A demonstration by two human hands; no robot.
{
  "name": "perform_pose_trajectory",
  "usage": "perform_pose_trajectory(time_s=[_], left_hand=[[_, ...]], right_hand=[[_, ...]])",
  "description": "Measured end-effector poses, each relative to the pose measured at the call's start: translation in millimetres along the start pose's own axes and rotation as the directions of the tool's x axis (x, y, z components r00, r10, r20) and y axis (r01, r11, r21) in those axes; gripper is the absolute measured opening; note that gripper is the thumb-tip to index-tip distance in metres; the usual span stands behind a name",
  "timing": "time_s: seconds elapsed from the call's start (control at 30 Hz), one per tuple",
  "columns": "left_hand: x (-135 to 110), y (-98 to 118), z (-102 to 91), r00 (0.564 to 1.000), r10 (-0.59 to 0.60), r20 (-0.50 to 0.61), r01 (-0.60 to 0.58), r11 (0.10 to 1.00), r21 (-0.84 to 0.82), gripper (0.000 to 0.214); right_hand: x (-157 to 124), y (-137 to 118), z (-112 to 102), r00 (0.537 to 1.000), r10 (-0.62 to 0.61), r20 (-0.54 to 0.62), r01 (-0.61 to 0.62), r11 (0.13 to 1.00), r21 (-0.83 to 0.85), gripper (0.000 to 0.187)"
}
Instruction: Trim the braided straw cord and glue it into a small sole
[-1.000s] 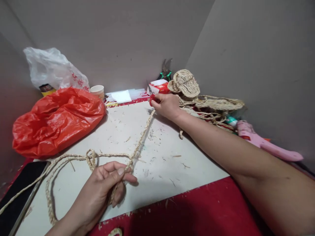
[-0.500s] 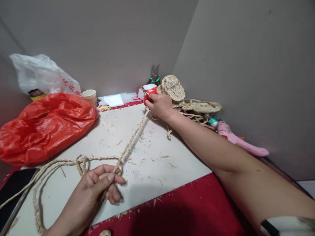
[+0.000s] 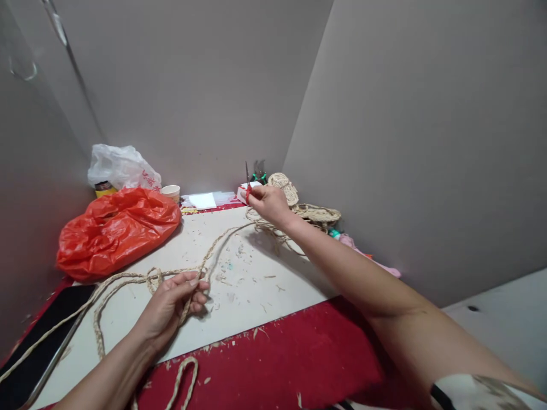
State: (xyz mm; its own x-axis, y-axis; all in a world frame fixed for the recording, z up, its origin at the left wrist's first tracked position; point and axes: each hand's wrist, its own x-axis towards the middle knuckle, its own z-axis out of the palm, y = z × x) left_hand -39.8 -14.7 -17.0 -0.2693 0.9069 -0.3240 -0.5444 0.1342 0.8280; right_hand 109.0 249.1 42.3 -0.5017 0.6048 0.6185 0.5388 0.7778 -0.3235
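Note:
My left hand [image 3: 173, 302] is closed on a braided straw rope [image 3: 217, 247] near the front of the white board [image 3: 239, 290]. The rope runs in loops to the left and stretches away to the far right. My right hand [image 3: 265, 203] reaches to the back of the board and grips red-handled scissors [image 3: 247, 181], blades pointing up. Just behind that hand lie woven straw pieces [image 3: 299, 205] and a tangle of rope.
A red plastic bag [image 3: 117, 230] lies at the left, with a white bag [image 3: 122, 168] and a paper cup [image 3: 172, 192] behind it. Green-handled pliers [image 3: 258, 169], a red-and-white box and a pink tool [image 3: 367, 256] sit by the grey walls. Red cloth [image 3: 299, 359] covers the near edge.
The view has pulled back and tilted up. My right hand has lifted the scissors so the blades stand upright. The rope between my hands has gone slack and curved.

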Motion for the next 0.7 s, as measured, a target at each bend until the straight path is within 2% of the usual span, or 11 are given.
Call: perform_pose_trajectory(time_s=[0.1, 0.17, 0.23, 0.33, 0.43, 0.57, 0.7], left_hand=[[-1, 1, 0.6, 1.000, -0.004, 0.011, 0.004, 1.000, -0.001, 0.012], [-1, 1, 0.2, 1.000, 0.006, 0.022, -0.006, 1.000, 0.026, 0.012], [-1, 1, -0.5, 1.000, 0.013, 0.017, -0.014, 0.998, 0.060, 0.015], [-1, 1, -1.0, 0.999, 0.031, -0.009, -0.030, 0.993, 0.111, 0.019], [-2, -1, -1.0, 0.998, 0.051, -0.032, -0.046, 0.986, 0.157, 0.022], [-3, -5, -1.4, 0.993, 0.091, -0.074, -0.075, 0.977, 0.198, 0.023], [-4, -7, -1.6, 0.994, 0.081, -0.077, -0.060, 0.968, 0.244, 0.024]], right_hand=[[-40, -26, -13, 0.983, -0.091, 0.161, 0.074, 0.991, 0.107, 0.041], [-70, -39, -17, 0.918, -0.182, 0.354, 0.100, 0.966, 0.238, 0.037], [-94, -47, -18, 0.864, -0.259, 0.432, 0.180, 0.960, 0.215, 0.033], [-113, -54, -18, 0.811, -0.355, 0.464, 0.333, 0.934, 0.132, 0.029], [-121, -56, -16, 0.770, -0.421, 0.479, 0.431, 0.897, 0.095, 0.027], [-130, -54, -6, 0.754, -0.472, 0.456, 0.487, 0.868, 0.094, 0.024], [-136, -49, 4, 0.749, -0.476, 0.461, 0.503, 0.861, 0.072, 0.022]])
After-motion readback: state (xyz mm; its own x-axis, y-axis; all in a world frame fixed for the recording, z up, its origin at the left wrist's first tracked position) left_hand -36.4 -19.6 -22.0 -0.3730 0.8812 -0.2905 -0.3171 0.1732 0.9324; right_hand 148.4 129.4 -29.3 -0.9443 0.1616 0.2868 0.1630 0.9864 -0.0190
